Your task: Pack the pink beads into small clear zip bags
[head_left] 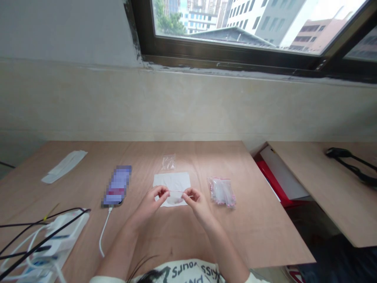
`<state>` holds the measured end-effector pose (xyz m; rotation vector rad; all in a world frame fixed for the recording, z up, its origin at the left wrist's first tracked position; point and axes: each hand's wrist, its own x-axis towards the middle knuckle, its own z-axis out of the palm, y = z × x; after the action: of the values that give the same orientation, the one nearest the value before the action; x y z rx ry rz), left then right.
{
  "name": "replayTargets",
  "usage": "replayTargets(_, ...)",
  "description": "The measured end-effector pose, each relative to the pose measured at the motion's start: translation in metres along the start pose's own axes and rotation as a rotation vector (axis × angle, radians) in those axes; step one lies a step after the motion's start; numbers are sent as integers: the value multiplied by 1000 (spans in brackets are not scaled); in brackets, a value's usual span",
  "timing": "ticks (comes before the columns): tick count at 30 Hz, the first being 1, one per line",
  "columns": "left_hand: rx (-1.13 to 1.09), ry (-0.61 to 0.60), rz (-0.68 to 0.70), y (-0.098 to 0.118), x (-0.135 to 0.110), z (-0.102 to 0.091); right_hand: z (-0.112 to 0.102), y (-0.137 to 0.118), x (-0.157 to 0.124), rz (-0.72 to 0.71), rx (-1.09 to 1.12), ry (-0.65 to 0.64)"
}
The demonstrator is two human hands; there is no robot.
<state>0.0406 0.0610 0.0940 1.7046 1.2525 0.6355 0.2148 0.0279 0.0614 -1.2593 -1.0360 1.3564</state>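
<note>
Over a white sheet of paper (pixel 171 179), a small clear zip bag (pixel 176 195) with a thin reddish line along its top is stretched between my two hands. My left hand (pixel 156 196) pinches one end of that edge between thumb and fingers. At the other end, my right hand (pixel 193 199) pinches it the same way. The bag is so transparent that I cannot make out its lower outline or whether anything is inside. Just beyond the paper lies another small clear bag (pixel 168 162). To the right rests a bundle of clear bags (pixel 221 192) with red edges.
A phone (pixel 117 186) on a white cable lies left of my hands. Farther left are a folded white strip (pixel 64 166) and a power strip (pixel 63 236) with tangled cords. A second table (pixel 326 184) with a black strap-like object (pixel 350 159) stands right, beyond a gap.
</note>
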Motion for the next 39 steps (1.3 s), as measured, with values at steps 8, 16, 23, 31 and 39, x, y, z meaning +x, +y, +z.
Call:
replayTargets(8,-50,-126,48,2,-9,7,5,-3,-4,-67,-82,52)
replayTargets(16,15,-43,73,-1,-9,13,17,-9,-7,-56,-135,-4)
replayTargets(23,56,-48,65,-3,-4,5,12,-7,0,-40,-123,81)
replayTargets(31,-43,-35,47,3,0,3,11,6,-3,80,80,-80)
replayTargets(39,-112,5,-60,-11,-5,5,-49,3,-20,76,66,378)
